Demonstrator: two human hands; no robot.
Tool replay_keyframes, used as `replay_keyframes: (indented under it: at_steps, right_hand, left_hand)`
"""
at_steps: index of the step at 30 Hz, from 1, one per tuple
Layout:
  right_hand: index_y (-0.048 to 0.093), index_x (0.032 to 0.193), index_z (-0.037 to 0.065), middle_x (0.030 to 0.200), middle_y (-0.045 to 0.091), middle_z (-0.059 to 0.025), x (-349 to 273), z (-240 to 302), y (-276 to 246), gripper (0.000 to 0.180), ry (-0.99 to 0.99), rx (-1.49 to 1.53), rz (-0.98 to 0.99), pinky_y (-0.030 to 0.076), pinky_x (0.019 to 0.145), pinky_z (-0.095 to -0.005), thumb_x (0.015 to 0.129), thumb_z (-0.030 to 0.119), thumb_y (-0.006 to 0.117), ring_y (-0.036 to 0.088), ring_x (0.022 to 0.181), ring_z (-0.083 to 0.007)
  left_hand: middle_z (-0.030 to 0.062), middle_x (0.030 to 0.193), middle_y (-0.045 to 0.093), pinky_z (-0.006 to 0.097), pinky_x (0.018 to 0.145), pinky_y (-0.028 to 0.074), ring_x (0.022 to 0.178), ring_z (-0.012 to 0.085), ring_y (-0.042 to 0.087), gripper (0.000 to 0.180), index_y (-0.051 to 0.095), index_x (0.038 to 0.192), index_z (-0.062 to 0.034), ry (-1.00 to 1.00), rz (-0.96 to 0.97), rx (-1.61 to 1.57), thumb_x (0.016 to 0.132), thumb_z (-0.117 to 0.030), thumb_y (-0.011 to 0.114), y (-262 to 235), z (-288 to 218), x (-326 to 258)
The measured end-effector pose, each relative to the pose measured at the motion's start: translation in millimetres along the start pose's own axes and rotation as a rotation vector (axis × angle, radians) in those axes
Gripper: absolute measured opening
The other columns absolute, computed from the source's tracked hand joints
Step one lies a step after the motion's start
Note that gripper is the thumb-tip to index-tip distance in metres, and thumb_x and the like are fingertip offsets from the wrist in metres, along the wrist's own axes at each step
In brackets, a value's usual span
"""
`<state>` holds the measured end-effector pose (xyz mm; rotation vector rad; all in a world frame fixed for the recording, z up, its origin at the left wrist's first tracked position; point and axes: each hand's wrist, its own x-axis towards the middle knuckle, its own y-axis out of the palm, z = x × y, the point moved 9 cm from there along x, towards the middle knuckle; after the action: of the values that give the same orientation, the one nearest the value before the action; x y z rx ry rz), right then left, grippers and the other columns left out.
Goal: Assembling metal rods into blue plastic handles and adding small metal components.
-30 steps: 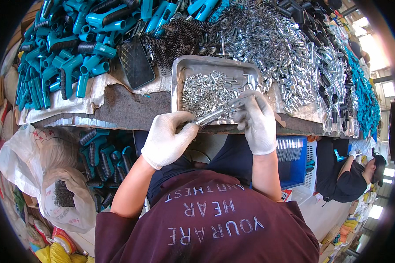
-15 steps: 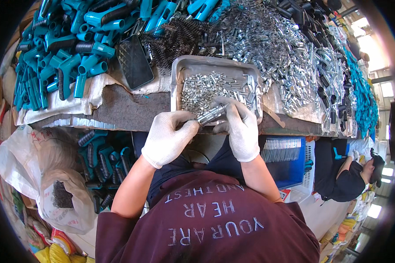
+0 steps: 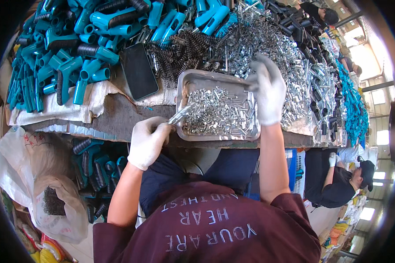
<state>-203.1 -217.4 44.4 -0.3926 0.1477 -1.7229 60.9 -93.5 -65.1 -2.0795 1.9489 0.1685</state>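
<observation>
My left hand (image 3: 148, 142), in a white knit glove, is closed round the lower end of a slim, shiny metal tube (image 3: 180, 115). The tube tilts up and to the right, its upper end over the left side of a shallow metal tray (image 3: 219, 136). Inside the tray are many small silver pins and sleeves (image 3: 217, 107). My right hand (image 3: 270, 94), gloved too, is raised at the tray's right rim, beside a heap of small metal parts (image 3: 289, 81). Its fingers look stretched and apart, slightly blurred, with nothing visible in them.
Teal pistol-shaped housings (image 3: 70, 65) are heaped at the far left, beside a dark phone (image 3: 139, 72). Black coil springs (image 3: 180, 52) lie behind the tray. Below the bench are a plastic bag (image 3: 35, 175) and more teal housings (image 3: 96, 164). A co-worker (image 3: 338, 182) is at right.
My right hand has left the metal tube and moved up and right to the parts heap. My left hand keeps the tube and has shifted slightly left and down. The view has shifted slightly.
</observation>
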Motion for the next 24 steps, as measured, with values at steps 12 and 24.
replay_keyframes:
  at_steps: [12, 24]
  right_hand:
    - [0.07, 0.098, 0.01, 0.112, 0.059, -0.0152, 119.4, 20.3, 141.3, 0.018, -0.625, -1.319, 0.037, 0.053, 0.087, -0.0411, 0.086, 0.014, 0.057, 0.059, 0.103, -0.0319]
    - [0.053, 0.113, 0.002, 0.092, 0.058, -0.0072, -23.7, -3.9, -6.1, 0.03, -0.023, 0.19, 0.283, 0.061, 0.063, -0.0295, 0.086, 0.008, 0.067, 0.063, 0.076, -0.0135]
  left_hand:
    - [0.0035, 0.06, 0.059, 0.026, 0.054, 0.042, 0.055, 0.0093, 0.054, 0.029, 0.069, 0.081, 0.0025, -0.092, -0.024, -0.055, 0.087, -0.022, 0.055, -5.9, 20.6, 5.5]
    - [0.0, 0.064, 0.056, 0.02, 0.041, 0.032, 0.049, 0.0042, 0.045, 0.021, 0.066, 0.089, -0.001, -0.189, 0.096, -0.078, 0.088, -0.021, 0.058, 3.7, 0.7, -14.8]
